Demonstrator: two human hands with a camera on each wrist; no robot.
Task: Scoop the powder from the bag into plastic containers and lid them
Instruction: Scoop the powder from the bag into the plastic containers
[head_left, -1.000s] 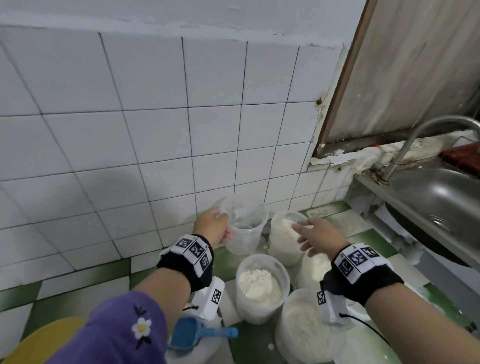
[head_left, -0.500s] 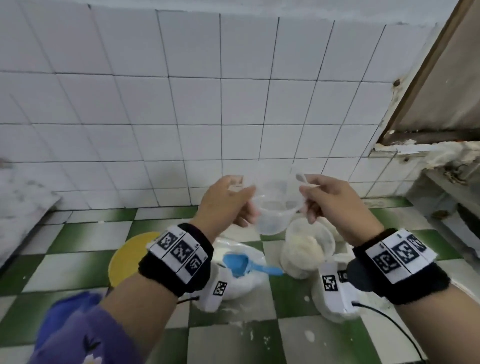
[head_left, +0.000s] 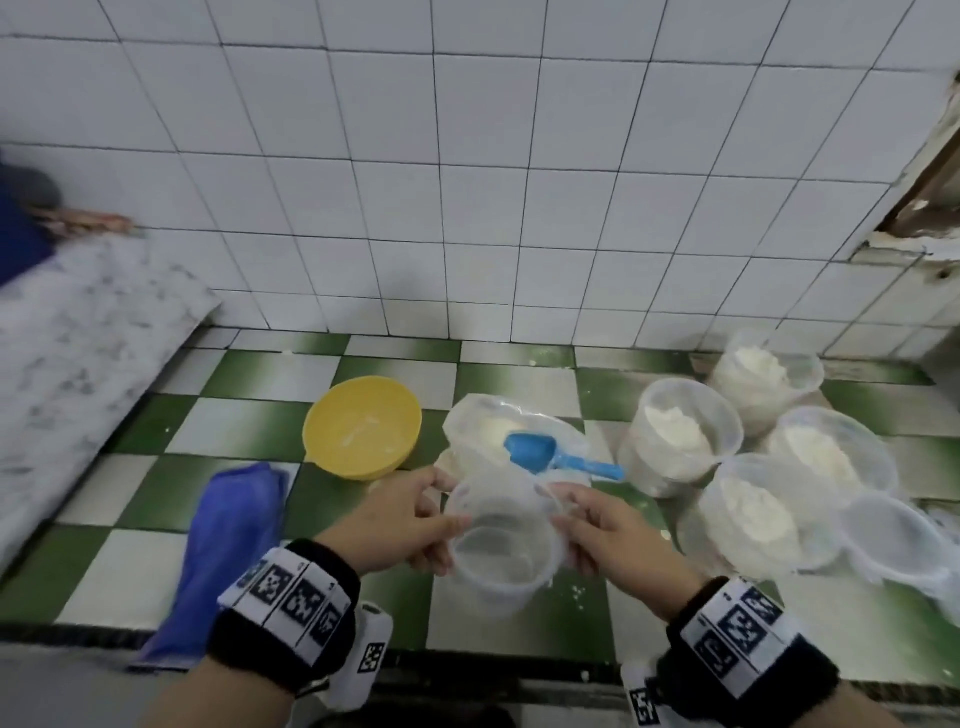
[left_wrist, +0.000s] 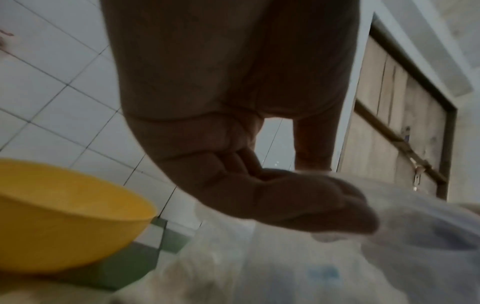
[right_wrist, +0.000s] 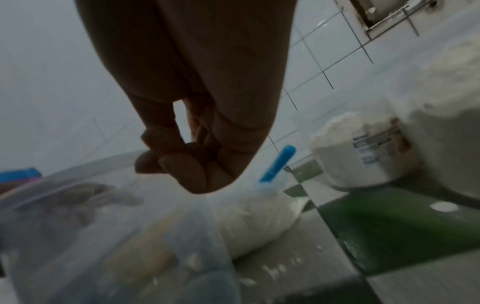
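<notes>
An empty clear plastic container (head_left: 501, 545) is held above the checkered counter between both hands. My left hand (head_left: 415, 525) grips its left rim, thumb over the edge, and my right hand (head_left: 592, 525) pinches its right rim. In the left wrist view the left hand (left_wrist: 298, 197) curls on the clear container (left_wrist: 389, 236). The right wrist view has my right hand (right_wrist: 187, 156) pinching the rim of the container (right_wrist: 78, 226). Just behind lies the open powder bag (head_left: 498, 431) with a blue scoop (head_left: 550, 457) resting in it.
Several clear containers with white powder (head_left: 675, 436) stand at the right, with an empty one (head_left: 893, 540) at the front. A yellow bowl (head_left: 363, 426) sits left of the bag and a blue cloth (head_left: 228, 545) lies at the front left. A white tiled wall (head_left: 467, 182) stands behind.
Both hands carried the empty container from the group at the right, toward me and down, in front of the powder bag. The right hand took hold of its rim.
</notes>
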